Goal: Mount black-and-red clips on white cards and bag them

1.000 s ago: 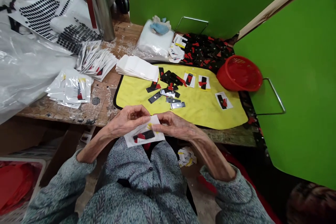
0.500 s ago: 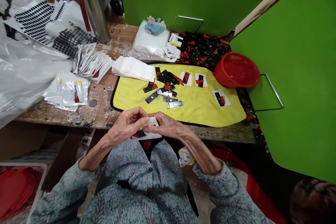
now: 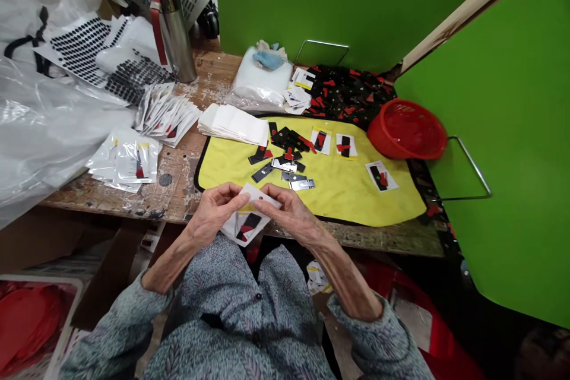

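Swung round since the last glimpse: a white card (image 3: 231, 229) bearing a black-and-red strip (image 3: 248, 227), no longer lying nearly level and half hidden, but slanted from upper right to lower left, just above the front edge of the tabletop (image 3: 133, 193). Left hand (image 3: 217, 209) and right hand (image 3: 289, 214) both half closed and close together, fingers curled, the card's upper part pinched between them, its lower part hanging free toward the knitted sweater (image 3: 236, 285). Just beyond the fingertips, a yellow cloth mat (image 3: 356, 205) near the tabletop's front edge, with loose silver metal strips (image 3: 301, 184) nearest the hands and a heap of black pieces with red tabs (image 3: 287, 141) behind them. Farther right on the mat, three small cards with black-and-red strips, among them one (image 3: 380, 176) near the mat's right edge. Beside the mat's far left corner, a stack of white paper sleeves (image 3: 231, 124); toward the tabletop's left side, loose packets (image 3: 129, 157); past the mat's far right corner, a red basket (image 3: 407, 129).
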`<action>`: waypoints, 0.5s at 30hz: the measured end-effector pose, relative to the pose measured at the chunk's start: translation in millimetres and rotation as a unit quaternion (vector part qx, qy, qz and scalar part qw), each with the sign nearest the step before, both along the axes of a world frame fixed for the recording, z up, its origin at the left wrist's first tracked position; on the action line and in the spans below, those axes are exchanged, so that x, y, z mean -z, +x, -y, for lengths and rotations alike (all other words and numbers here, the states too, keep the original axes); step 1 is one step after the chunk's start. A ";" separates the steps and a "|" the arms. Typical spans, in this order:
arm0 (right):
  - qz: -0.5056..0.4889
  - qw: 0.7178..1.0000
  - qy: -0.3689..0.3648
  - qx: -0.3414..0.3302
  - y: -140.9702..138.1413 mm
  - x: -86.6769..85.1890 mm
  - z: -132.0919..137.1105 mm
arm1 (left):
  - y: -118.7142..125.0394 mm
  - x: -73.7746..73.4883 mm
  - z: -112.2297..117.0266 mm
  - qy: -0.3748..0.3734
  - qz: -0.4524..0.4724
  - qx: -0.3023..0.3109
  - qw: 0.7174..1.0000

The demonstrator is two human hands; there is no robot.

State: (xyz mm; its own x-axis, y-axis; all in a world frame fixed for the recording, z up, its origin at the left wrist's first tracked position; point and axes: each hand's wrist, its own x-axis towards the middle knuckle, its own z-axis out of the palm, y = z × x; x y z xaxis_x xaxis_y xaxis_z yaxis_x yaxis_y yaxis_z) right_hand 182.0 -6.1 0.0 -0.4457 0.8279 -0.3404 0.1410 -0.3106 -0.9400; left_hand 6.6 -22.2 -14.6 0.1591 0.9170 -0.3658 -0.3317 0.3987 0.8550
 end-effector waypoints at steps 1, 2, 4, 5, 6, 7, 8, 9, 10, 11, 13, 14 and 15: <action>0.004 1.000 0.005 0.003 -1.6 0.4 0.2 | -0.7 0.2 0.7 0.008 0.000 0.001 1.000; 0.008 1.000 0.007 0.005 -3.0 1.4 0.4 | -1.3 0.3 1.3 0.016 0.001 0.002 1.000; 0.001 1.000 -0.002 0.002 -5.2 4.9 0.7 | -2.4 0.1 2.1 0.027 0.002 -0.013 1.000; -0.009 1.000 -0.009 -0.002 -6.4 7.1 0.5 | -3.1 -0.2 1.9 0.027 0.002 -0.026 0.999; -0.016 1.000 -0.012 -0.005 -7.9 9.3 -0.3 | -4.1 -0.6 1.0 0.023 0.001 -0.039 0.999; -0.017 1.000 -0.010 -0.009 -9.8 11.2 -2.0 | -5.9 -1.1 -0.8 0.019 -0.001 -0.049 0.999; -0.009 1.000 0.000 -0.014 -12.1 12.6 -4.8 | -9.0 -1.6 -3.7 0.016 -0.007 -0.055 0.998; 0.007 1.000 0.017 -0.019 -14.7 13.3 -9.2 | -13.7 -2.1 -7.8 0.015 -0.016 -0.060 0.998; 0.032 0.998 0.042 -0.027 -17.6 13.2 -15.2 | -20.4 -2.8 -13.2 0.017 -0.030 -0.062 0.997; 0.061 0.995 0.073 -0.040 -20.5 12.6 -23.0 | -29.2 -3.8 -19.7 0.022 -0.054 -0.063 0.996; 0.129 0.978 0.156 -0.054 -25.6 11.1 -44.1 | -51.8 -6.8 -34.6 0.048 -0.144 -0.069 0.986; 0.173 0.961 0.212 -0.044 -27.7 10.9 -56.9 | -64.1 -9.0 -42.1 0.070 -0.216 -0.073 0.971; 0.221 0.936 0.272 -0.024 -29.5 11.7 -70.6 | -75.6 -11.6 -48.6 0.112 -0.311 -0.103 0.938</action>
